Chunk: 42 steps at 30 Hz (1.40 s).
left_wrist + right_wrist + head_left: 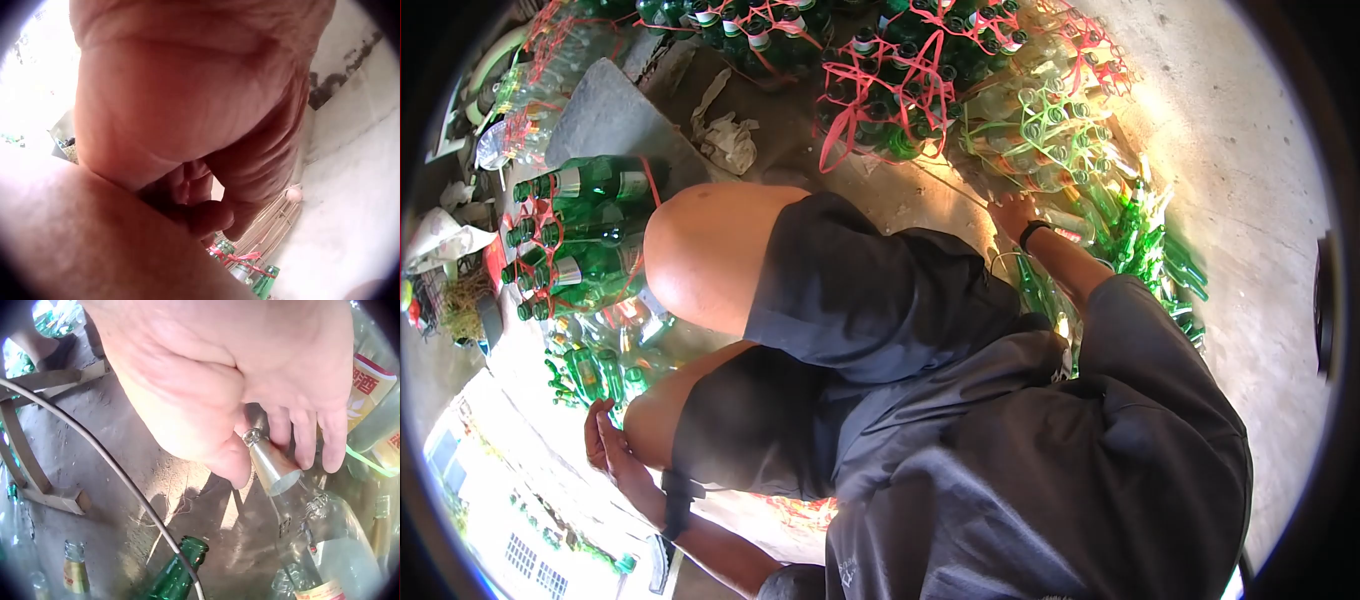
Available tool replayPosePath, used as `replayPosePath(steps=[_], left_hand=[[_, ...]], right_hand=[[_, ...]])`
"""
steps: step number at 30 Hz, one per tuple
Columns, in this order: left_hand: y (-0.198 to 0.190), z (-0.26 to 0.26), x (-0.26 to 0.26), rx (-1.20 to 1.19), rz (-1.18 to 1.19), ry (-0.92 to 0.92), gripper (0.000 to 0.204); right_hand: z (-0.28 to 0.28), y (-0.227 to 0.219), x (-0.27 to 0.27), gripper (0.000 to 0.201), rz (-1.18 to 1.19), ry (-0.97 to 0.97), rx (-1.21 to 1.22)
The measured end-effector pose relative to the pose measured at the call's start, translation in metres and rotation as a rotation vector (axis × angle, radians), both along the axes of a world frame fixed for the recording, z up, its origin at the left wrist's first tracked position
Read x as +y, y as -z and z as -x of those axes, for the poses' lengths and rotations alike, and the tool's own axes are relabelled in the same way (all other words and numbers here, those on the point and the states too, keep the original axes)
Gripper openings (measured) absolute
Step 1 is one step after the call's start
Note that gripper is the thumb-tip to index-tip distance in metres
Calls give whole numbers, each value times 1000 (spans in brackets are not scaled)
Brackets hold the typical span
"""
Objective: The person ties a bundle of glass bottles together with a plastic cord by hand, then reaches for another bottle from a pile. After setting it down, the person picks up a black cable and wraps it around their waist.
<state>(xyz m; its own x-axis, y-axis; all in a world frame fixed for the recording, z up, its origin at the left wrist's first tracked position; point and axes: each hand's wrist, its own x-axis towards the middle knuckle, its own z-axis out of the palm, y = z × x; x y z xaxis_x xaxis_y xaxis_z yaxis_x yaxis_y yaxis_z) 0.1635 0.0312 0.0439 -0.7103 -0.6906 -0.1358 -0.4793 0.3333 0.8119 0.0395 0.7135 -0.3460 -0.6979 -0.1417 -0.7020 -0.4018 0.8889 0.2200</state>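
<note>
My right hand (pixel 1012 214) reaches down among glass bottles beside my seat. In the right wrist view, a clear bottle (pixel 322 531) with a gold foil collar stands tilted, its neck between the thumb and the extended fingers (pixel 304 440). The fingertips are right at the collar. A green bottle (pixel 177 569) is close below that hand. My left hand (pixel 615 450) rests by my knee (pixel 648 425), fingers loosely bent and holding nothing. In the left wrist view its palm (pixel 181 100) fills the upper part, over the bare leg (pixel 94 231).
Green bottles tied with red cord (pixel 580 240) stand beyond my knees. More corded bundles (pixel 890 95) line the far side, with clear bottles in green cord (pixel 1050 130) nearby. Loose green bottles (pixel 1140 225) lie along the wall. A wooden frame (pixel 31 450) and crumpled paper (pixel 728 140) are on the floor.
</note>
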Motion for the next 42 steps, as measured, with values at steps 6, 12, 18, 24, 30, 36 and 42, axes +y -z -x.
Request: replayPosePath(steps=[6, 12, 18, 24, 30, 36, 42], left_hand=[[0, 6, 0, -20, -17, -10, 32], [-1, -1, 18, -16, -38, -18, 32], [-2, 0, 25, 1, -47, -16, 32], [-3, 1, 32, 47, -60, -22, 34], [-5, -1, 34, 20, -40, 12, 33], [-5, -4, 28, 23, -44, -3, 33], [-1, -8, 21, 59, -133, 11, 36]], right_hand=[[-16, -7, -2, 30, 71, -41, 46], [-38, -6, 19, 30, 183, -118, 138], [-57, -26, 40, 44, 202, -239, 249], [-69, -32, 72, 40, 155, -218, 143], [-83, -41, 107, 35, 154, -220, 197], [-96, -52, 131, 31, 120, -221, 216], [-102, -60, 134, 30, 91, -239, 215]])
